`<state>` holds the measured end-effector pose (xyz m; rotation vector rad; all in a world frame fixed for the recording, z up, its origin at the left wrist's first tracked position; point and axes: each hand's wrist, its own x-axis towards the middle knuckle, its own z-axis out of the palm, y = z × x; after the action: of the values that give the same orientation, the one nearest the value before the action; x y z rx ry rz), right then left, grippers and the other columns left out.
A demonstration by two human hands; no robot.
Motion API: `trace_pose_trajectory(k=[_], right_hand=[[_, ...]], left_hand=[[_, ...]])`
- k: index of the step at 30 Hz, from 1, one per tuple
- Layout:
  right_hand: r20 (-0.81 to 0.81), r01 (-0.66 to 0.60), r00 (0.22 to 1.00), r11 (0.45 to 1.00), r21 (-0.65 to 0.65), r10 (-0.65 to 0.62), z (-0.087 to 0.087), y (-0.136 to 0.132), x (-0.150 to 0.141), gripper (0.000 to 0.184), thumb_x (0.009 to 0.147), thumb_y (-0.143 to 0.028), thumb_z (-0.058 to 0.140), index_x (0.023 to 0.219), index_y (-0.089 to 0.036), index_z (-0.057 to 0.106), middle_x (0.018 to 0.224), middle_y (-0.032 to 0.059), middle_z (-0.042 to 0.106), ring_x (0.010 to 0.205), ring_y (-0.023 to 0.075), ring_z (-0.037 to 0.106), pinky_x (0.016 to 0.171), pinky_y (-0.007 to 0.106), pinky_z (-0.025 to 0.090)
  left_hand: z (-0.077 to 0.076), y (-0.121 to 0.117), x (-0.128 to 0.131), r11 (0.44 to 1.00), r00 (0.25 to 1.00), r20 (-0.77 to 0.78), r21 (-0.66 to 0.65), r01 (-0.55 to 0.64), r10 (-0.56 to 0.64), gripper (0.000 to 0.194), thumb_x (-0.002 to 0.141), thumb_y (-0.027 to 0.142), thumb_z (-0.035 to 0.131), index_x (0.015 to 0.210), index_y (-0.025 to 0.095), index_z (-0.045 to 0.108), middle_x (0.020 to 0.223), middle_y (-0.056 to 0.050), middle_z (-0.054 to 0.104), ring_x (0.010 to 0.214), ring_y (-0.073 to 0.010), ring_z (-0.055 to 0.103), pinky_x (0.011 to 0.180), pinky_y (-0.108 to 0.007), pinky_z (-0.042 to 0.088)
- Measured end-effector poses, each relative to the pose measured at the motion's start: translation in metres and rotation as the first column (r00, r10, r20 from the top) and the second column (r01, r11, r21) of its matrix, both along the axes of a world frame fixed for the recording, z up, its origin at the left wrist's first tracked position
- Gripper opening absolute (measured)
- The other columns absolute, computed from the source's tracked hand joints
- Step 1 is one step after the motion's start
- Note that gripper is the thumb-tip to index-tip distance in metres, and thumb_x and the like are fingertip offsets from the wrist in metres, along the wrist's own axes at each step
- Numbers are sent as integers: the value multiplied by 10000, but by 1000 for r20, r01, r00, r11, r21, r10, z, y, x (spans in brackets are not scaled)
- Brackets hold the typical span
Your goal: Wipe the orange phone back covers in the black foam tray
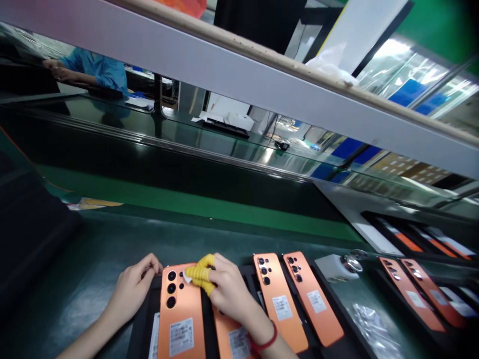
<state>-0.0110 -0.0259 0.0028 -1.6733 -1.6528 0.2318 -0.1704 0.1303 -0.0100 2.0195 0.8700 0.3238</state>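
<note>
My left hand has its fingertips at the upper left corner of an orange smartphone, which lies face down with its dark camera lenses showing. My right hand, with yellow finger cots on its fingers, pinches a small white film piece beside those lenses. Several more orange phones, including one and another, lie in the same black tray. A further phone sits partly hidden under my right wrist, which wears a red band.
A second black tray holds orange phones at the right. A crumpled clear plastic bag and a white device with a metal ring lie on the green bench. A grey beam crosses above, and a co-worker's blue sleeve shows beyond.
</note>
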Motion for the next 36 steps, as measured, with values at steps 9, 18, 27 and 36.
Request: trace_pose_trajectory(k=[9,18,27,36], right_hand=[[209,-110,966,973,-204,153,7,-5,13,553,671,139,502,950,-295,701,897,-34,545,810,140,464,650,243,374],[153,-84,983,988,-126,103,2,1,2,388,769,77,601,945,-252,707,903,-1,557,824,158,448,698,270,364],[3,65,998,998,-3,-65,3,-3,2,397,806,67,573,1026,-247,676,923,20,547,839,169,435,727,283,374],[220,-28,975,998,-53,39,-1,0,-1,493,708,126,523,982,-253,677,872,11,520,798,179,395,667,303,283]], left_hand=[[0,2,4,1000,1000,9,-1,14,-14,350,698,515,300,653,201,449,760,-17,600,736,-215,548,674,-285,368],[1,1,2,1000,1000,10,-9,20,-20,355,704,519,305,671,200,457,756,-11,591,727,-210,543,669,-284,360],[3,1,4,1000,1000,15,9,12,-12,346,707,520,315,653,205,449,747,-5,596,724,-213,544,662,-281,364],[1,1,4,999,999,18,-19,29,-29,358,701,528,309,668,201,450,756,-2,582,737,-202,535,675,-275,352]])
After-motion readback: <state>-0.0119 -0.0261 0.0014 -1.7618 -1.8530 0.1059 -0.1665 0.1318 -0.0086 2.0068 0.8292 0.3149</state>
